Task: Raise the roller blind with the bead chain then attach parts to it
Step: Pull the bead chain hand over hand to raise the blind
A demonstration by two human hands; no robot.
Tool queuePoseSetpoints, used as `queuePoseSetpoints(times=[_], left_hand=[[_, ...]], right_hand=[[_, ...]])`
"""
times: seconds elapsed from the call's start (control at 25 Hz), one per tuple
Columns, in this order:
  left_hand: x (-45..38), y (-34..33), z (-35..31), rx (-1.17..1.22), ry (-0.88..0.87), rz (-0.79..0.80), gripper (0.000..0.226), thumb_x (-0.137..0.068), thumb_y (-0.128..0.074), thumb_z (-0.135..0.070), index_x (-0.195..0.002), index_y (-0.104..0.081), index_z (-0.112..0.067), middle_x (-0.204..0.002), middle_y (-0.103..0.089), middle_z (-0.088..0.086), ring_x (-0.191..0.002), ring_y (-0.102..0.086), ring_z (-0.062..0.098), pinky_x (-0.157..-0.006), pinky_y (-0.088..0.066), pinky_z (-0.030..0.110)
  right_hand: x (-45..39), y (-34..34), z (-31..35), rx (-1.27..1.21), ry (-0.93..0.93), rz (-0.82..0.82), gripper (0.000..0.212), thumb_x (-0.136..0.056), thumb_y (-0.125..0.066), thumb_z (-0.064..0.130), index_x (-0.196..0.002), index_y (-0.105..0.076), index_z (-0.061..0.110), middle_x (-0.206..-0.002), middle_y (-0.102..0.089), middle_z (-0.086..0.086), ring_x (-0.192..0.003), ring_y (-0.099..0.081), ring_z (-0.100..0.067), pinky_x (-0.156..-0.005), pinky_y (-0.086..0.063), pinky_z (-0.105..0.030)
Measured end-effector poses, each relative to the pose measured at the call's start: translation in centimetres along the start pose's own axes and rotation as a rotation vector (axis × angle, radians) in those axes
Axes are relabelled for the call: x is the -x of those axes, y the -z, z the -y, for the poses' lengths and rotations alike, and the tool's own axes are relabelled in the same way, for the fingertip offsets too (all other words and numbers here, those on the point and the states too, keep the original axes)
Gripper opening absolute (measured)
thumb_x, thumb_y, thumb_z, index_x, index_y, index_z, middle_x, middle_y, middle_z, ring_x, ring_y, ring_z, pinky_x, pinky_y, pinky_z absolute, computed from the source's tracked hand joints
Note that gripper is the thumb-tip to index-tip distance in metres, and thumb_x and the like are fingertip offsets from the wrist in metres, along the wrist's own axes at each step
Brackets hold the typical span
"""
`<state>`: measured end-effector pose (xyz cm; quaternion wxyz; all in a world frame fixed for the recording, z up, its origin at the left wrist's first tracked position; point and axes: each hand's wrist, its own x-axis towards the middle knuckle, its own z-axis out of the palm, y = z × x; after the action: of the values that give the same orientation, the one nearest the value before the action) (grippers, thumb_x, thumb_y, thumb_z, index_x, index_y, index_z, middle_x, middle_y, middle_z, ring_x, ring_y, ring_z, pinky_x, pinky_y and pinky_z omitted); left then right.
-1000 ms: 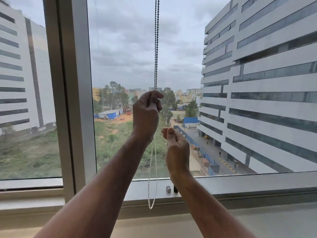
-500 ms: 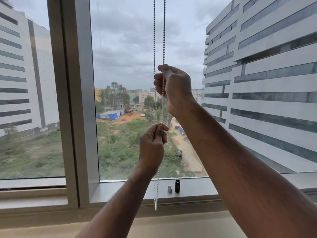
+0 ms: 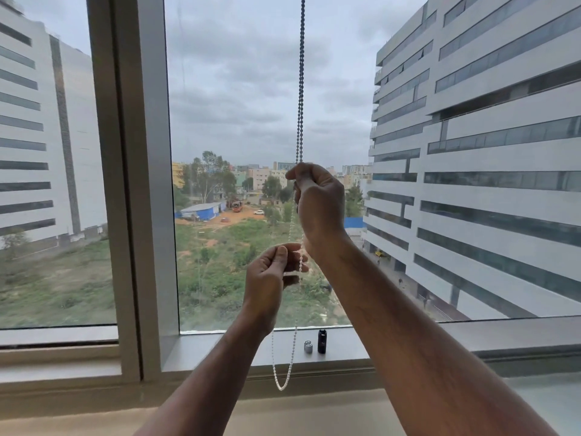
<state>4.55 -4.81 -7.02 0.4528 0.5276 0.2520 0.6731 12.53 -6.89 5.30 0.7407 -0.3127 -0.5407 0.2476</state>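
The bead chain (image 3: 301,89) hangs down the middle of the window pane and ends in a white loop just below the sill. My right hand (image 3: 317,202) is closed around the chain at mid-height. Below it and to the left, my left hand (image 3: 272,275) pinches the chain between thumb and fingers. Two small parts stand on the sill: a silver cylinder (image 3: 308,346) and, right of it, a taller black cylinder (image 3: 322,340). The roller blind itself is out of view above.
A thick grey window mullion (image 3: 135,184) stands left of the chain. The window sill (image 3: 471,336) runs across below the glass, with a lower ledge (image 3: 314,416) under it. Buildings and open ground lie outside.
My right hand has come down along the chain from higher up. My left hand has stayed low on it, with its fingers now a little looser. The loop's bottom hangs at about the same height.
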Motion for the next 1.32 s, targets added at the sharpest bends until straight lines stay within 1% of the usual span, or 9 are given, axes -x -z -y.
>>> queuePoseSetpoints(times=[0.12,0.2,0.4,0.68,0.84,1.0,1.08,1.24,1.32], left_hand=[[-2.1,-0.6,-2.5,-0.001,-0.055,-0.031,0.032,-0.110,-0.045,-0.015,-0.104,-0.077,-0.011,-0.093,-0.077,0.011,-0.082,-0.071,0.019,-0.078,-0.056,0.039],[-3.5,-1.3,-5.0,0.028,-0.102,-0.036,0.031,-0.110,-0.045,-0.015,-0.107,-0.075,-0.009,-0.095,-0.075,0.013,-0.085,-0.071,0.021,-0.079,-0.057,0.038],[-6.3,-3.7,-11.1,0.066,-0.164,0.013,0.032,-0.111,-0.040,-0.015,-0.112,-0.071,-0.008,-0.101,-0.078,0.011,-0.094,-0.077,0.024,-0.082,-0.058,0.038],[-7.9,-6.4,-15.5,0.096,-0.231,0.040,0.024,-0.110,-0.047,-0.019,-0.117,-0.069,-0.012,-0.094,-0.079,0.004,-0.077,-0.078,0.011,-0.059,-0.059,0.024],[-8.2,-6.7,-14.8,0.038,-0.273,-0.036,0.024,-0.108,-0.050,-0.016,-0.117,-0.072,-0.009,-0.070,-0.063,-0.002,-0.048,-0.047,0.007,-0.044,-0.035,0.021],[-7.2,-6.1,-12.9,0.008,-0.304,-0.049,0.029,-0.106,-0.049,-0.007,-0.095,-0.075,-0.016,-0.062,-0.051,-0.002,-0.048,-0.033,0.009,-0.044,-0.023,0.024],[-6.6,-5.6,-12.1,0.012,-0.316,-0.039,0.032,-0.106,-0.048,-0.005,-0.090,-0.073,-0.017,-0.063,-0.050,0.001,-0.049,-0.033,0.010,-0.044,-0.024,0.024],[-5.8,-4.6,-11.2,-0.027,-0.346,-0.050,0.033,-0.107,-0.049,-0.008,-0.086,-0.071,-0.019,-0.064,-0.049,0.001,-0.049,-0.035,0.009,-0.044,-0.028,0.023],[-5.4,-4.2,-10.3,-0.051,-0.356,-0.055,0.034,-0.107,-0.048,-0.008,-0.085,-0.071,-0.020,-0.064,-0.049,0.001,-0.047,-0.036,0.007,-0.045,-0.029,0.023]], right_hand=[[1.7,0.5,-1.6,0.027,-0.023,-0.007,0.031,-0.102,-0.056,0.016,-0.077,-0.073,0.021,-0.051,-0.054,0.015,-0.050,-0.050,-0.006,-0.049,-0.043,-0.027],[3.0,0.7,-2.8,0.037,-0.041,-0.014,0.032,-0.103,-0.057,0.020,-0.075,-0.072,0.021,-0.054,-0.061,0.015,-0.054,-0.056,-0.003,-0.053,-0.048,-0.026],[6.0,1.3,-5.6,0.098,-0.061,-0.008,0.028,-0.104,-0.055,0.017,-0.082,-0.072,0.013,-0.049,-0.040,0.015,-0.047,-0.030,-0.005,-0.046,-0.026,-0.025],[9.0,2.3,-8.0,0.173,-0.078,0.025,0.026,-0.102,-0.055,0.014,-0.082,-0.071,0.019,-0.056,-0.054,0.018,-0.052,-0.042,0.000,-0.049,-0.036,-0.014],[10.2,2.6,-8.9,0.161,-0.080,0.059,0.028,-0.102,-0.055,0.011,-0.080,-0.070,0.019,-0.057,-0.052,0.016,-0.054,-0.040,-0.003,-0.051,-0.035,-0.017],[11.0,3.0,-10.1,0.085,-0.176,0.134,0.029,-0.104,-0.053,0.010,-0.081,-0.070,0.010,-0.053,-0.041,0.013,-0.050,-0.033,-0.006,-0.046,-0.027,-0.020],[11.3,3.4,-10.5,0.059,-0.225,0.175,0.029,-0.105,-0.053,0.013,-0.085,-0.073,0.008,-0.053,-0.047,0.008,-0.050,-0.039,-0.009,-0.047,-0.031,-0.020],[10.8,3.9,-10.2,0.076,-0.332,0.236,0.031,-0.108,-0.046,0.039,-0.105,-0.072,0.022,-0.080,-0.079,0.000,-0.073,-0.073,-0.010,-0.067,-0.050,-0.022],[10.0,3.8,-9.7,0.093,-0.350,0.224,0.035,-0.107,-0.041,0.046,-0.108,-0.070,0.026,-0.098,-0.081,0.003,-0.093,-0.075,-0.007,-0.083,-0.050,-0.027]])
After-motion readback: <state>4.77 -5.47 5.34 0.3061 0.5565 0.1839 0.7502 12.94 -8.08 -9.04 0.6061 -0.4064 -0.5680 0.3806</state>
